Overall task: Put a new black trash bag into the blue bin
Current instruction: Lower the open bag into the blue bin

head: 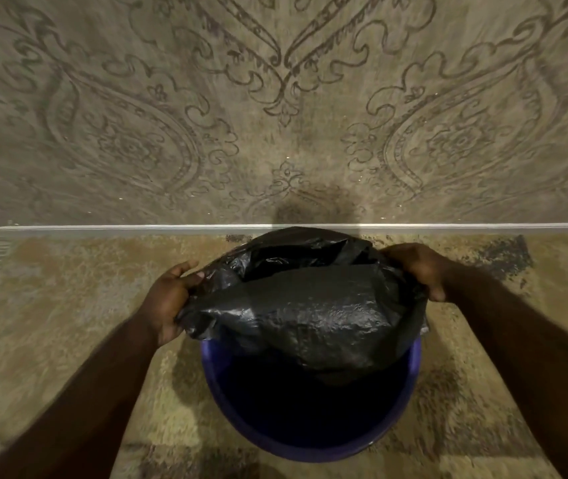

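A round blue bin point(313, 447) stands on the carpet right below me, its inside dark. A black trash bag point(310, 312) is stretched over the far half of the bin's mouth, with the bag's opening gaping at the top. My left hand point(168, 299) grips the bag's left edge. On the other side, my right hand point(417, 267) holds the bag's right edge. The far rim of the bin is hidden under the plastic; the near rim shows bare.
A wall with grey ornamental wallpaper point(275, 98) rises just behind the bin, ending in a pale baseboard strip point(137, 228). The floor is a worn beige patterned carpet point(68, 305) on both sides of the bin.
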Demonstrator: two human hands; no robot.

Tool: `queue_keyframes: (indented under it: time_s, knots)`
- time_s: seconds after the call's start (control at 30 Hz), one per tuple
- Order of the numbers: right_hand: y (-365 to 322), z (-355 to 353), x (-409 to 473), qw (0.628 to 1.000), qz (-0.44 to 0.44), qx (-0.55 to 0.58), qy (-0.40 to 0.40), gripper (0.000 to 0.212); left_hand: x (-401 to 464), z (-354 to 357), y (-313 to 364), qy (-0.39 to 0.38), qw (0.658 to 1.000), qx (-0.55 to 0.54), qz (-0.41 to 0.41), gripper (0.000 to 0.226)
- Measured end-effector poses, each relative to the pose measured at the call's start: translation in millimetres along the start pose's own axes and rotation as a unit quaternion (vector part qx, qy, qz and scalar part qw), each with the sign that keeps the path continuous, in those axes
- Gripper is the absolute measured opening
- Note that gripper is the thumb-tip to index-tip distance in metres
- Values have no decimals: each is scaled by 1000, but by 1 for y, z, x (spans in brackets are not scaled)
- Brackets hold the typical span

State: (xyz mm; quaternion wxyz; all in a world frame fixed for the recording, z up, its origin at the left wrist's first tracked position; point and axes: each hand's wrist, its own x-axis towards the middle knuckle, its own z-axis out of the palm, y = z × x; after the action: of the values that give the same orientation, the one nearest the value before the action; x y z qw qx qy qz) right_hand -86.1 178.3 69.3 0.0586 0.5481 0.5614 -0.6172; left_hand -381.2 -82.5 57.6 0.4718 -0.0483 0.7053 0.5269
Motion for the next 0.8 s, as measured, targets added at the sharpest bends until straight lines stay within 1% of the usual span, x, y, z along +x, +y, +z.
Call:
queue_keyframes:
  time_s: [0.07, 0.13, 0.2, 0.27, 0.3, 0.37, 0.4, 0.47, 0.53, 0.63, 0.73, 0.8]
  knots:
    - [10, 0, 0, 998, 52, 31, -23, 30, 5, -7, -11, -7, 999, -35, -34, 35]
    - [19, 2, -4, 995, 69, 55, -40, 33, 2, -13, -19, -24, 996, -62, -54, 39]
    - [27, 4, -9, 993, 60, 102, -30, 29, -2, -18, -23, -26, 994, -76, -69, 39]
    - [33, 7, -10, 987, 32, 156, -9, 22, -6, -20, -25, -33, 992, -99, -72, 49]
    - [33, 9, -9, 986, 12, 167, 11, 18, -6, -20, -25, -33, 992, -109, -60, 49]
    - [30, 11, -3, 980, -39, 177, 77, 8, -6, -16, -17, -33, 992, -122, -3, 38]
    - [26, 10, 1, 974, -70, 189, 104, 14, -6, -14, -11, -30, 991, -125, 33, 30]
    - [14, 8, 8, 962, -112, 215, 127, 26, -4, -7, 2, -19, 987, -130, 90, 9]
    - [4, 5, 11, 961, -133, 197, 144, 28, 0, -3, 14, -11, 984, -136, 116, 20]
    - [-2, 6, 15, 966, -142, 141, 164, 33, 6, 0, 21, -10, 983, -155, 102, 28]
    - [0, 12, 14, 972, -136, 130, 137, 32, 10, 0, 17, -7, 984, -171, 59, 27]
    - [2, 14, 11, 978, -129, 123, 107, 29, 11, -2, 11, -33, 985, -170, 29, 32]
